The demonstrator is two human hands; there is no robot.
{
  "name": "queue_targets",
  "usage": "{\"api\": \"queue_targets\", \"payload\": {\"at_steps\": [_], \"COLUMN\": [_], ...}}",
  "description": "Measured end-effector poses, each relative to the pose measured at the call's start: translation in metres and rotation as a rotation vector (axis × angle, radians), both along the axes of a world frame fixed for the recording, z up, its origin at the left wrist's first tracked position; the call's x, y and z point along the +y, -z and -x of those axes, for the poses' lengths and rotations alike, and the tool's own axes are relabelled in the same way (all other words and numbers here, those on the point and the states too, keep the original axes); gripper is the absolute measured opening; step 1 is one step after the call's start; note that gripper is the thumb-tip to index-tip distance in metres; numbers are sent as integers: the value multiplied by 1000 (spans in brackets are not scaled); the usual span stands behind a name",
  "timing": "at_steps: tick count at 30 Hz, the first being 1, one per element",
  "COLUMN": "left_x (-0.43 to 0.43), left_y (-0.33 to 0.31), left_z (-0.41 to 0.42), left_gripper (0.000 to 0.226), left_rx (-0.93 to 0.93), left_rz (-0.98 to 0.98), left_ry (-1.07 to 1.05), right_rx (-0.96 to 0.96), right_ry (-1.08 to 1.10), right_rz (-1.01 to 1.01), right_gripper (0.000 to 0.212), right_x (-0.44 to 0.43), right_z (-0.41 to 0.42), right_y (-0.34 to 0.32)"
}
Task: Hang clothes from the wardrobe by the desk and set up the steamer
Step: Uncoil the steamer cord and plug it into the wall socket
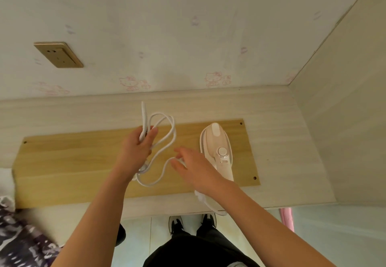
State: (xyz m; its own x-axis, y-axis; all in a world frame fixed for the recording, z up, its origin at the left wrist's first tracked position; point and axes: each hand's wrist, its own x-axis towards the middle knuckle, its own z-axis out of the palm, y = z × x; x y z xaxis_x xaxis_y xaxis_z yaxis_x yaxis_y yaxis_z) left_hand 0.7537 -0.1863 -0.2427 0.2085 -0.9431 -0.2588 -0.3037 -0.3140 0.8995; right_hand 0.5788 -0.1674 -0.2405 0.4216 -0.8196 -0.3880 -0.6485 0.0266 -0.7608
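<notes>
Two hands work the power cord (174, 131) beside the handheld steamer (217, 147).
Head view: our left hand (140, 147) clenches the limp, light cord; our right hand (194, 168) hovers slack, empty. We judge the steamer, lying on the wooden board (73, 162), rigid, best lifted by its handle.

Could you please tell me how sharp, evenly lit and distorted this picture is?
Head view: soft, even light; the right hand is slightly motion-blurred, as is the dark patterned fabric; the left hand, gripping the white power cord, and the pale pink handheld steamer are sharp; the wide lens bows the pale wooden desk edge.
</notes>
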Motion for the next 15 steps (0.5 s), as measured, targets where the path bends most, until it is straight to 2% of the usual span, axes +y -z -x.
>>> {"api": "queue_targets", "payload": {"at_steps": [4,8,11,13,15], "left_x": [0,2,2,2,0], "left_y": [-12,-20,-23,-21,-19], "left_z": [0,-3,-6,-12,-20], "left_gripper": [29,31,35,34,33], "left_rx": [95,146,109,101,105], "left_rz": [24,48,59,68,60], "left_ry": [-75,-58,24,48,45], "right_rx": [-99,-290,-423,-498,-570], "right_ry": [-73,-34,194,383,484], "right_rz": [-32,-149,-160,-242,-318], "right_gripper": [60,46,35,26,20], "right_x": [-3,-9,-17,-25,-31], "right_z": [-12,-23,-35,-39,-44], "right_y": [5,-3,-5,-6,-7]}}
